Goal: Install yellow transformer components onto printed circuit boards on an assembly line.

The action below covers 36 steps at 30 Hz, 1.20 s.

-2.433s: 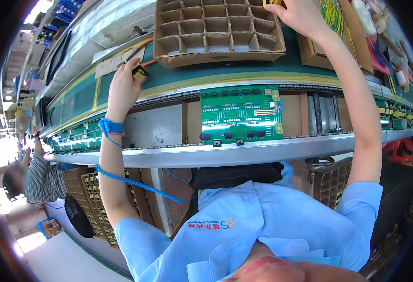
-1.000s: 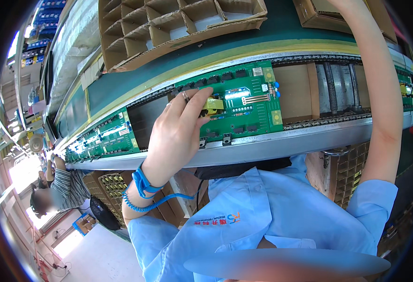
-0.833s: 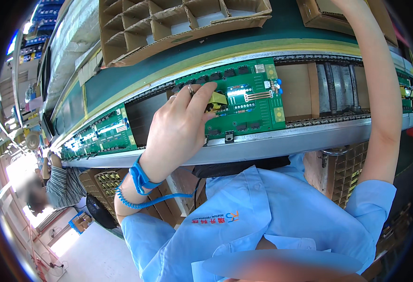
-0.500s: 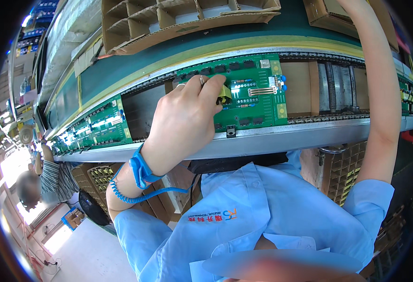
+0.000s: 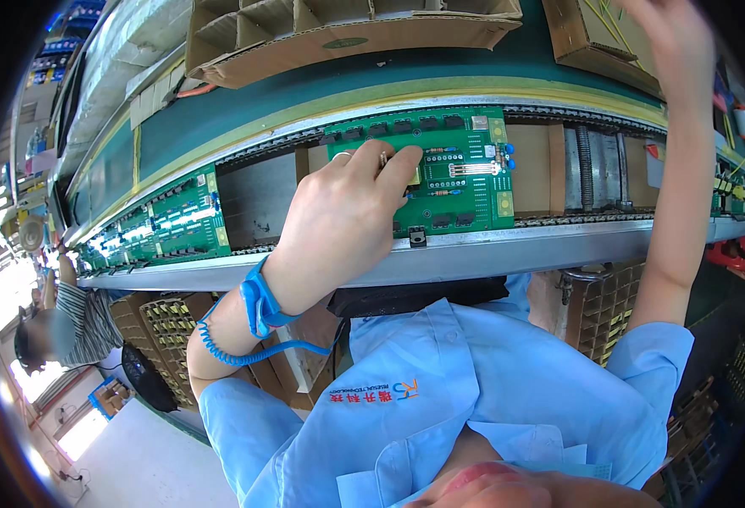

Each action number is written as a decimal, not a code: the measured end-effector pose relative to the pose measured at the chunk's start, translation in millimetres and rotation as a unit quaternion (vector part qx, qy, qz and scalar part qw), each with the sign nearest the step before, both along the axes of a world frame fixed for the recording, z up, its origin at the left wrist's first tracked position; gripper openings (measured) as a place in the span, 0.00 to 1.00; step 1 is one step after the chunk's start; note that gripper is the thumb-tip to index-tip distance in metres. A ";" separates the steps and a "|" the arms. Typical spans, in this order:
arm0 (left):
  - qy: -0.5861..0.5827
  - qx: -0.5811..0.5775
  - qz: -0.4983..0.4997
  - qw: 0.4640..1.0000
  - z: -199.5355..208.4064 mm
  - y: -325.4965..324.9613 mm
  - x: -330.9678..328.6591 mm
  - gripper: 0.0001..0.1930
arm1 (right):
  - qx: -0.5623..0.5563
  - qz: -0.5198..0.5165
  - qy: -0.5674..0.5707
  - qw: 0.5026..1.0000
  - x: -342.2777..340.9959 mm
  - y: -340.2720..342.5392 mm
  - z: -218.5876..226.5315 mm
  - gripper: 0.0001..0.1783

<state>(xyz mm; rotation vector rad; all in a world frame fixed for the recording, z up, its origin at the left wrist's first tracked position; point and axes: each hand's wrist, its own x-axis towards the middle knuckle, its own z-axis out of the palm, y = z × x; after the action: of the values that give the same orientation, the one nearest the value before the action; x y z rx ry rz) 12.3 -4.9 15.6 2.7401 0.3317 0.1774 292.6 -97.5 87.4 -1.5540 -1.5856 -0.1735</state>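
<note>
My left hand (image 5: 347, 207) is over a green circuit board (image 5: 474, 190) with its fingers closed round a small yellow transformer-like component (image 5: 415, 177), mostly hidden under them. A blue coiled-cord wrist strap (image 5: 259, 298) is on that wrist. Black parts, resistors, a chip socket and blue discs stand on the board, which sits between two chain rails. My right hand (image 5: 673, 38) is raised at the far right beside a cardboard box (image 5: 597, 63); its fingers are smeared and partly cut off at the frame's top, so I cannot make out whether it holds anything.
A divided cardboard tray (image 5: 355, 49) stands on the green bench behind the metal rail (image 5: 474, 256). More circuit boards lie on the line at left (image 5: 165, 222) and right. Divided boxes (image 5: 614, 313) sit below the rail. A person in a striped sleeve (image 5: 97, 326) works farther left.
My right hand has come down into view near the box at the far right. My left hand stays on the yellow component, having shifted only slightly.
</note>
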 end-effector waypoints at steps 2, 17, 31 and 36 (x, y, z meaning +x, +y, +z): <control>-0.007 -0.006 -0.013 1.000 -1.1 -0.6 5.9 0.24 | -0.111 0.015 0.174 0.978 -0.2 -41.4 -18.4 0.18; -0.066 -0.157 -0.003 0.985 -7.5 0.5 7.8 0.42 | -0.349 0.064 0.333 0.874 -40.7 -54.3 -84.0 0.24; -0.098 -0.109 0.003 0.989 -16.7 -2.0 3.7 0.40 | -0.340 0.065 0.282 0.895 -42.6 -53.9 -84.1 0.24; -0.120 -0.106 -0.002 0.987 -18.4 -1.6 3.4 0.38 | -0.339 0.074 0.328 0.879 -37.4 -56.7 -90.7 0.25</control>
<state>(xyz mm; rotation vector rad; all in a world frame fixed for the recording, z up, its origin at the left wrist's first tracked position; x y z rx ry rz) 15.7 -6.5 -2.8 2.4765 0.2625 0.4421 255.1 -154.1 -3.4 -1.7155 -1.2367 0.9998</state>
